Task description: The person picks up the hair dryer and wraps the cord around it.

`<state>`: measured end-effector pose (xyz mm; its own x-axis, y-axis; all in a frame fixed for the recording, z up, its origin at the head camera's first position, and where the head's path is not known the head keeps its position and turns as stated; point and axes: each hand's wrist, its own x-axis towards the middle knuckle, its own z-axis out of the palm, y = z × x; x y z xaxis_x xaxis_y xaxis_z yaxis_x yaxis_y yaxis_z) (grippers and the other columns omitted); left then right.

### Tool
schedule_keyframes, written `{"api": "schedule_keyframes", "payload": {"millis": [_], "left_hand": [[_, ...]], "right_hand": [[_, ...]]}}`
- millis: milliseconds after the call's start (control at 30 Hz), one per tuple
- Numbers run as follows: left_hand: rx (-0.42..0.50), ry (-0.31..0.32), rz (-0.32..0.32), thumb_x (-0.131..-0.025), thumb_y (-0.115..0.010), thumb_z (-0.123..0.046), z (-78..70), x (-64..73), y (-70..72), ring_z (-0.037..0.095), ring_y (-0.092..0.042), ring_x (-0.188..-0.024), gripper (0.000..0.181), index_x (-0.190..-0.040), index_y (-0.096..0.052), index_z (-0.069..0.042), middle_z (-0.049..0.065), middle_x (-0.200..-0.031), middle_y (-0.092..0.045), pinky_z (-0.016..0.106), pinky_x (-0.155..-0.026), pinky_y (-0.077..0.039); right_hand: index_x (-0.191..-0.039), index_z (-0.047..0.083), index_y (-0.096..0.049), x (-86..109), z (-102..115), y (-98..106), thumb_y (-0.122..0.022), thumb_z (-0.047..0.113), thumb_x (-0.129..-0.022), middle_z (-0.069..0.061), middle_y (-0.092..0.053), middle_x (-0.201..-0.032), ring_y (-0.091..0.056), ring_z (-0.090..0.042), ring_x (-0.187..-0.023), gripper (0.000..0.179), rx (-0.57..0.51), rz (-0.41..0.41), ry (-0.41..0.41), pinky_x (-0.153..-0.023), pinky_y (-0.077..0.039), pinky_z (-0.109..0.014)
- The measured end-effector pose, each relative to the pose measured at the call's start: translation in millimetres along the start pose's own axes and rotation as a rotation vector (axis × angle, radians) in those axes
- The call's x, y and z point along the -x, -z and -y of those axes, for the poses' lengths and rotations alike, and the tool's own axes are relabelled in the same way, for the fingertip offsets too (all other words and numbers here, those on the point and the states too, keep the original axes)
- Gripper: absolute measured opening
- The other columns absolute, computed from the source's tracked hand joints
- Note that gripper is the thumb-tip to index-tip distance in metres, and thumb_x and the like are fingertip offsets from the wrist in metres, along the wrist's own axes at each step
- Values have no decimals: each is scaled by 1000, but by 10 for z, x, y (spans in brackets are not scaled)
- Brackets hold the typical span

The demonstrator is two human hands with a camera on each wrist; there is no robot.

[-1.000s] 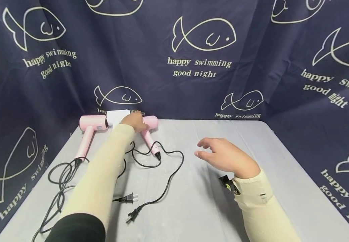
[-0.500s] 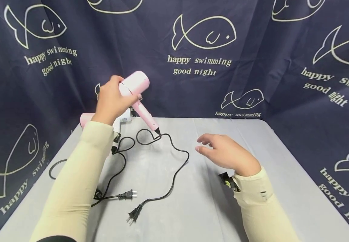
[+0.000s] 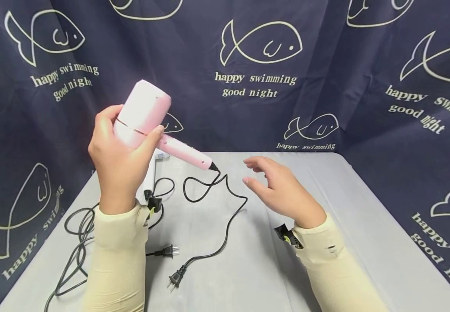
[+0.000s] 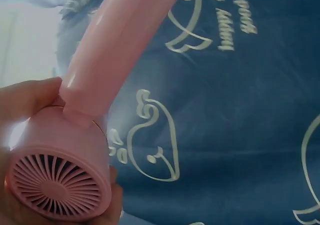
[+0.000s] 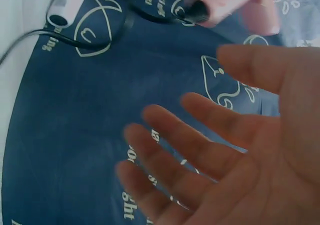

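My left hand (image 3: 119, 160) grips a pink hair dryer (image 3: 143, 108) round the rear of its barrel, raised above the far left of the table. The thumb lies across the barrel close to the handle, which slants down to the right. In the left wrist view, the dryer's round vent grille (image 4: 55, 187) faces the camera and fingers wrap behind it. A black cord (image 3: 226, 234) trails from the handle's end onto the table. My right hand (image 3: 283, 190) hovers right of that handle, holding nothing; its fingers are spread and relaxed in the right wrist view.
A white hair dryer (image 3: 150, 175) lies at the far left, partly hidden by my left hand. Looped black cords (image 3: 78, 247) cover the table's left side. Two plugs, one horizontal (image 3: 169, 251) and one tilted (image 3: 177, 277), lie near the front. A dark blue curtain (image 3: 256, 125) hangs behind the table.
My left hand has lifted the pink hair dryer off the table and drawn it up, left and nearer. Its cord has shifted right. My right hand has risen slightly, fingers still relaxed.
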<state>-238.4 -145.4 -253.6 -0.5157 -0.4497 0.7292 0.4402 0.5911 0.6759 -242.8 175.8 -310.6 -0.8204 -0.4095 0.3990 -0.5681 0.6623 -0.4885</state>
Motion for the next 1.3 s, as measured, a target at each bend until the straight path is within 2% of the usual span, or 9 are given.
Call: {"api": "schedule_keyframes", "payload": {"millis": [233,433,533,700,767,900,1000,1100,1300], "left_hand": [[300,-14,-105,-72,-90,-19,-382,101,136,15,-62,-97,57,-124,-66,-9,0,-112,-69,25,-82,-48],[470,-68,-167,-75,-84,-22,-497,144,187,23,-63,-99,53,-120,-65,-3,1,-110,-68,29,-82,-50],[491,-78,-173,-76,-83,-24,-509,137,186,25,-64,-100,54,-122,-63,-3,2,-110,-68,30,-84,-51],[471,-45,-165,-76,-83,-22,-439,146,194,24,-64,-98,52,-121,-63,-5,3,-108,-69,29,-81,-51],[461,-37,-163,-75,-82,-21,-401,149,202,23,-64,-97,52,-120,-63,-5,2,-107,-68,29,-80,-51],[455,-41,-162,-74,-82,-20,-365,158,223,23,-63,-99,53,-121,-63,-5,1,-109,-68,29,-80,-50],[465,-48,-138,-76,-83,-20,-383,157,231,23,-63,-100,53,-123,-63,-4,2,-111,-68,29,-81,-51],[446,-67,-90,-79,-82,-19,-397,145,228,22,-63,-101,54,-128,-64,-4,5,-114,-69,28,-83,-50],[282,-69,48,-80,-85,-22,-271,149,201,15,-60,-93,55,-132,-68,-10,10,-116,-72,24,-78,-46]], "right_hand": [[-149,20,-50,1,129,-118,-65,28,-102,3,-64,-140,-59,-15,-130,50,-199,-28,113,-109,-47,-47],[-128,23,-67,5,246,-171,-65,23,-102,11,-73,-112,-69,-11,-98,25,-314,21,134,-88,-55,-31],[-100,25,-75,3,257,-150,-64,26,-103,13,-75,-94,-71,-10,-88,11,-299,56,116,-76,-56,-29],[-68,29,-58,84,231,-38,-66,39,-101,15,-48,-61,-48,0,-62,36,-182,121,89,-55,-40,-24],[-68,32,-57,142,223,19,-67,44,-100,13,-38,-59,-34,-2,-55,35,-131,175,81,-50,-32,-24],[-74,33,-58,240,248,113,-67,37,-100,16,-39,-61,-35,0,-55,28,-107,292,146,-51,-34,-22],[-80,33,-61,266,313,161,-65,28,-103,18,-40,-65,-37,1,-57,23,-131,306,243,-54,-37,-20],[-85,31,-62,249,397,182,-62,24,-105,18,-39,-68,-37,1,-58,21,-152,228,360,-55,-37,-17],[-95,21,-74,214,474,181,-73,-1,-91,13,-53,-70,-40,1,-57,23,-233,-139,552,-50,-34,-14]]}}
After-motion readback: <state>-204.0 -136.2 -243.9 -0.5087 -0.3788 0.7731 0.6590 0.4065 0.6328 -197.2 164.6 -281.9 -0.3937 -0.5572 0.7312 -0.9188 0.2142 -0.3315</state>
